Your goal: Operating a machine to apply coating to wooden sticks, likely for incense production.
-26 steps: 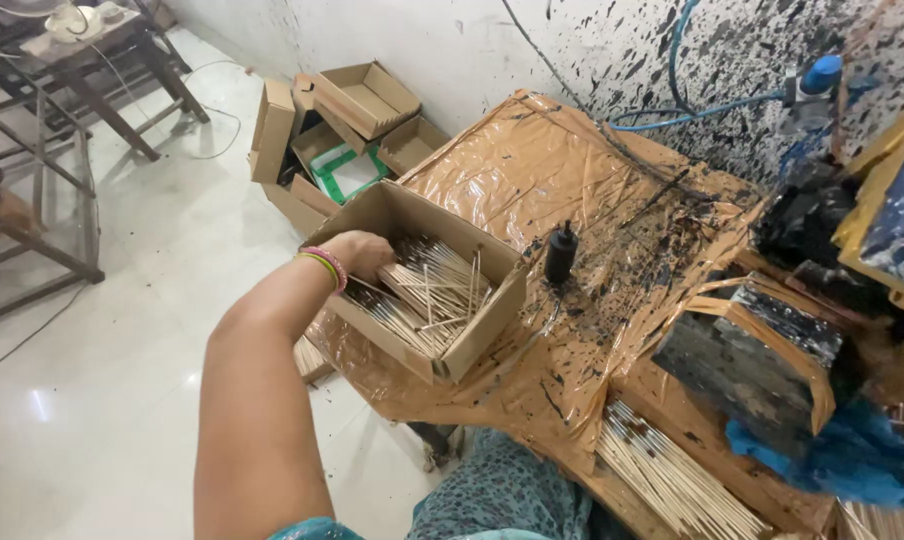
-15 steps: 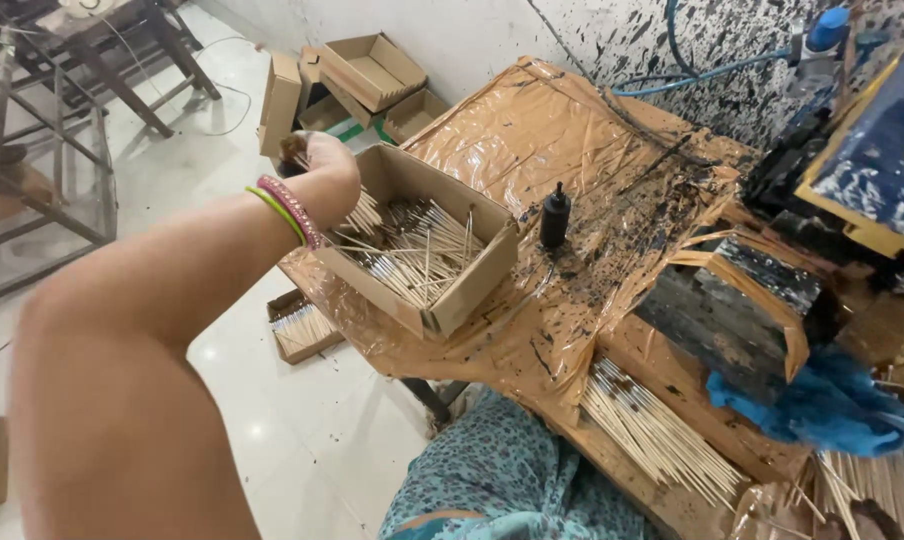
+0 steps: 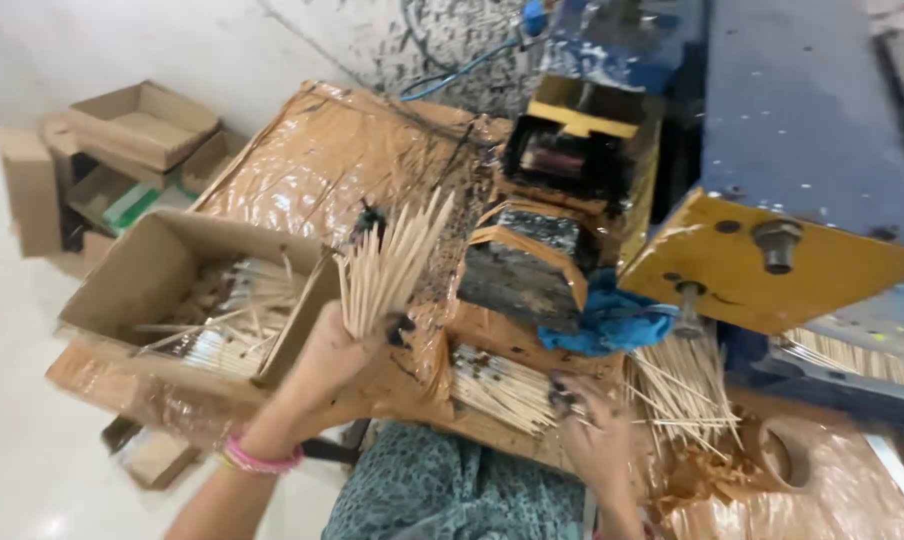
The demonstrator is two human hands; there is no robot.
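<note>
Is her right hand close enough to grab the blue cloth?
Probably yes. The right hand rests on the flat sticks, and the blue cloth lies just beyond it with nothing in between.

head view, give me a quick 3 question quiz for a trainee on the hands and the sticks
1. True or false: the left hand grips a bunch of thin wooden sticks.
2. The right hand touches: A) the blue cloth B) the stick pile on the board C) the tape roll.
3. What holds loose sticks at the left?

Key: 1 true; 2 B; 3 the open cardboard box.
</note>
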